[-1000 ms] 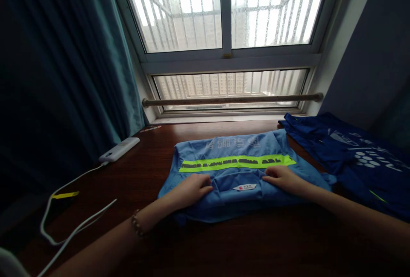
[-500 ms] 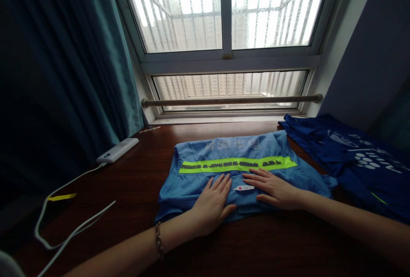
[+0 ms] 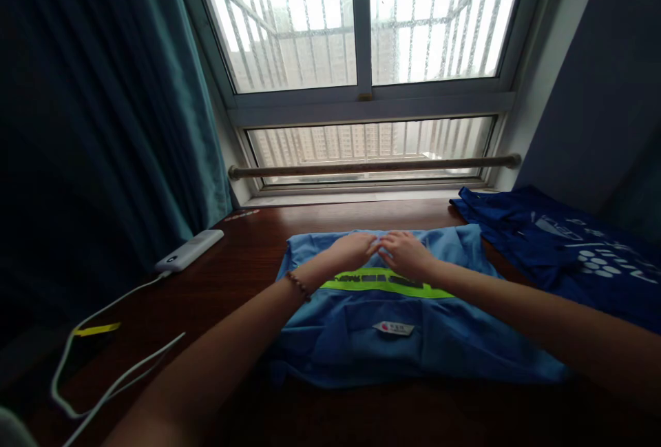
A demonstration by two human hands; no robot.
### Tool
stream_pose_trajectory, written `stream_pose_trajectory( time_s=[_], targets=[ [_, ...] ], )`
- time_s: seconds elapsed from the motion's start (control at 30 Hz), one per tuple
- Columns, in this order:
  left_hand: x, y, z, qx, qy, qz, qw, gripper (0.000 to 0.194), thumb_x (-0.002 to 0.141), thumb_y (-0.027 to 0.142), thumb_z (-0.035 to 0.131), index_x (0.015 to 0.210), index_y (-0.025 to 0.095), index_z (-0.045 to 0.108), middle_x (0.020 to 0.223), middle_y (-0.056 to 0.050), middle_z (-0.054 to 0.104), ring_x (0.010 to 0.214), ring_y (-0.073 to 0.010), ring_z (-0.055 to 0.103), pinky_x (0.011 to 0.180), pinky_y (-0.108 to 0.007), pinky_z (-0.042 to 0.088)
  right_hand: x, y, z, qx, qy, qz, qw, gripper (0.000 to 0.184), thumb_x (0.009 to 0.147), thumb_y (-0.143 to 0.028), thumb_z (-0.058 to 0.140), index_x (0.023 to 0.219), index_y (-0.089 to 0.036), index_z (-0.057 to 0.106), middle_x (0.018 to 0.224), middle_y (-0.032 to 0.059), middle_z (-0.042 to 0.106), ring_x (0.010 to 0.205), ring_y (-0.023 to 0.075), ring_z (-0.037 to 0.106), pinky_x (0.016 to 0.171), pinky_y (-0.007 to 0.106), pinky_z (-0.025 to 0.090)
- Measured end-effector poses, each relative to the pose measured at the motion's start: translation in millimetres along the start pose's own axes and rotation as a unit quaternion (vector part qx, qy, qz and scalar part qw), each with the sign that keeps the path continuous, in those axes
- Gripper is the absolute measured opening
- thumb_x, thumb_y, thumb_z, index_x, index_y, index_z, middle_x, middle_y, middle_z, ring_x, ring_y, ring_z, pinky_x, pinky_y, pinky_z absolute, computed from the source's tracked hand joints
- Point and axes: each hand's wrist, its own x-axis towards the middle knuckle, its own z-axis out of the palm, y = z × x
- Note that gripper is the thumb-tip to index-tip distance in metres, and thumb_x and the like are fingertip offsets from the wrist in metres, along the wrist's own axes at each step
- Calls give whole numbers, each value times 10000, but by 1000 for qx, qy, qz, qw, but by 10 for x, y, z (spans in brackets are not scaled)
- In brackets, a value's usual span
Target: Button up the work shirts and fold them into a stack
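A light blue shirt (image 3: 361, 337) with a neon yellow reflective stripe (image 3: 413, 287) lies folded on the dark wooden table (image 3: 248, 261). A small white tag (image 3: 393, 328) shows on its near part. My left hand (image 3: 351, 251) and my right hand (image 3: 407, 253) rest side by side on the far middle of the shirt, above the stripe, fingertips nearly touching. The fingers look pressed flat on the cloth. A bead bracelet is on my left wrist.
A dark blue garment (image 3: 562, 247) with white print lies at the right. A white power bank (image 3: 190, 251) with a white cable (image 3: 103, 337) sits at the left near a teal curtain (image 3: 103, 123). A barred window with a rail (image 3: 372, 166) is behind.
Both hands have slid from the near part of the shirt, by the tag, to its far edge, past the yellow stripe. The shirt sits a little nearer in view.
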Motion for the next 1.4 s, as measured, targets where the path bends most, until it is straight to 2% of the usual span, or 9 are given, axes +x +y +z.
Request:
stream_pose_trajectory(
  time_s=[0.1, 0.2, 0.4, 0.53, 0.63, 0.83, 1.1, 1.3, 1.4],
  targets=[
    [243, -467, 226, 69, 34, -146, 986, 517, 878, 467, 252, 1213, 127, 452, 1307, -152, 426, 1215, -270, 360, 986, -447, 272, 162, 617, 343, -50, 49, 105, 992, 385, 872, -329, 389, 1162, -106, 506, 1232, 146, 492, 1182, 282, 353, 973, 454, 227],
    [148, -1006, 454, 65, -2, -274, 959, 564, 872, 491, 214, 1287, 138, 361, 1404, -147, 270, 1301, -285, 194, 1013, -517, 173, 19, 1264, 599, -26, 33, 195, 980, 416, 878, -349, 377, 1178, -86, 494, 1224, 145, 503, 1190, 247, 369, 985, 376, 264],
    [-52, -1575, 592, 47, 16, -320, 946, 577, 844, 542, 251, 1258, 168, 394, 1411, -130, 261, 1309, -272, 172, 1020, -505, 145, -381, 2020, 606, -31, 41, 323, 945, 384, 871, -348, 376, 1089, -96, 569, 1076, 151, 595, 1040, 218, 521, 873, 277, 377],
    [-147, -1719, 463, 30, 41, -318, 947, 522, 765, 540, 446, 1114, 160, 527, 1308, -146, 423, 1239, -285, 316, 987, -439, 253, -479, 2094, 502, -71, 54, 412, 907, 443, 865, -398, 327, 918, -87, 639, 915, 199, 628, 893, 288, 577, 733, 360, 422],
    [-358, -1889, 317, -28, 84, -371, 924, 497, 626, 498, 623, 956, 126, 610, 1048, -146, 606, 999, -266, 533, 844, -326, 395, -494, 2058, 454, -109, 74, 472, 872, 492, 834, -463, 342, 845, -90, 663, 887, 211, 627, 876, 326, 571, 698, 399, 420],
    [-761, -1991, 201, -300, 162, -345, 875, 450, 520, 490, 679, 756, 106, 665, 701, -59, 652, 647, -176, 575, 586, -246, 431, -519, 2126, 460, 20, 30, 478, 878, 420, 729, -522, 449, 823, -194, 695, 875, 130, 657, 813, 277, 597, 638, 329, 422],
    [-620, -2003, 280, -171, 261, -427, 849, 296, 628, 409, 557, 614, 119, 619, 582, -27, 606, 591, -147, 540, 523, -216, 370, -633, 2314, 553, 55, 58, 419, 904, 214, 665, -273, 554, 781, -171, 702, 797, 67, 682, 802, 206, 603, 682, 244, 415],
    [-587, -2057, 330, -73, 236, -472, 846, 226, 688, 323, 497, 663, 129, 612, 740, -94, 650, 684, -186, 578, 585, -248, 390, -630, 2323, 542, -49, 191, 413, 889, 296, 761, -209, 443, 923, -132, 678, 914, 114, 656, 880, 222, 577, 790, 290, 403],
    [-587, -1985, 333, -41, 208, -471, 856, 205, 698, 321, 503, 681, 146, 609, 778, -109, 653, 729, -207, 588, 625, -264, 401, -654, 2299, 550, -70, 193, 446, 871, 303, 768, -227, 439, 929, -138, 679, 899, 131, 651, 850, 241, 578, 748, 317, 416]
  ],
)
